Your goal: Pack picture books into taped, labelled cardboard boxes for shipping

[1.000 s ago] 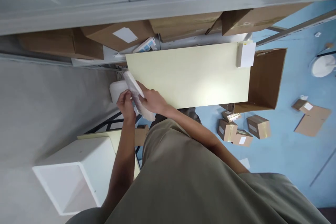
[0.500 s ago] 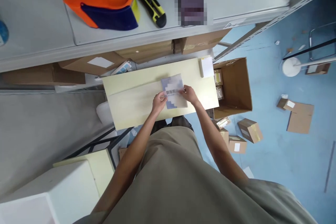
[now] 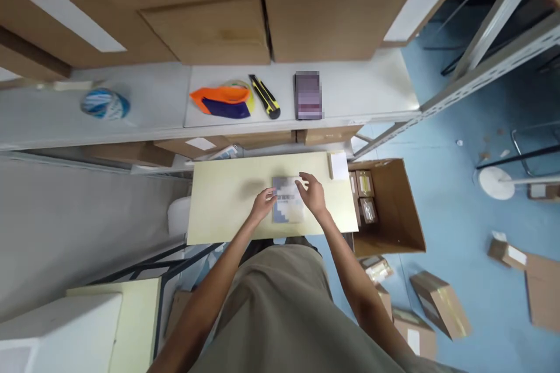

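Note:
A blue and white printed packet (image 3: 289,207) lies on the pale yellow table (image 3: 227,198). My left hand (image 3: 263,204) is at its left edge, fingers apart, holding nothing. Above its right side is my right hand (image 3: 312,193), with thumb and fingers spread and nothing between them. Whether the left fingertips touch the packet is hard to tell. A small stack of white cards or paper (image 3: 338,165) rests at the table's back right corner.
Behind the table, a grey shelf (image 3: 359,90) bears a tape roll with an orange and blue dispenser (image 3: 225,102), a yellow cutter (image 3: 265,97) and a blurred dark object (image 3: 308,95). An open carton (image 3: 400,204) stands right; several small boxes lie on the floor.
Both hands have let go of the packet, which now lies flat on the table. The right hand has opened. The camera view has tilted up, showing more of the shelf and large boxes.

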Available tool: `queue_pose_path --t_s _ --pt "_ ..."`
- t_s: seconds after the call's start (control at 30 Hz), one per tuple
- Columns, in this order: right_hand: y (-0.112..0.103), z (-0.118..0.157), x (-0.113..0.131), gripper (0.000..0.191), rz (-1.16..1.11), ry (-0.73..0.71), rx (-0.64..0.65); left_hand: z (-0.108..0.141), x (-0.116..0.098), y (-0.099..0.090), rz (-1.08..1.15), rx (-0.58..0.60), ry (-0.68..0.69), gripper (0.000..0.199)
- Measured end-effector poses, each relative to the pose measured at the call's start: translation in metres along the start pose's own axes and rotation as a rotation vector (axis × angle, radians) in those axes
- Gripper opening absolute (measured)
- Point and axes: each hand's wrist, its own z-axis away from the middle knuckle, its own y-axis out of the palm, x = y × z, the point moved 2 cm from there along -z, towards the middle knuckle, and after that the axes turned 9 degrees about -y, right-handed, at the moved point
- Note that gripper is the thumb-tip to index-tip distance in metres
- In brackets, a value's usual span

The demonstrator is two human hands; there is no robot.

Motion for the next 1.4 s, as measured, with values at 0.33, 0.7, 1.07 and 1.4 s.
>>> queue_pose_path --t_s 0.33,0.7,1.07,1.4 --pt "0.037 -0.216 0.145 0.038 0.376 -0.246 0.002 0.020 -0.165 -0.076 0.195 -0.096 0.465 0.035" --pt "0.040 -0.206 0.102 0.046 0.432 -0.187 -0.144 -0.018 -0.048 -0.090 -0.195 -0.222 0.232 0.050" --pt "0.030 0.068 0.022 0.058 0.193 0.130 -0.037 -0.014 0.093 0.000 -0.481 0.112 0.301 0.094" --pt "0.080 0.125 -0.040 0.044 0.185 0.261 -0.051 -0.006 0.093 0.034 -0.554 0.165 0.333 0.092"
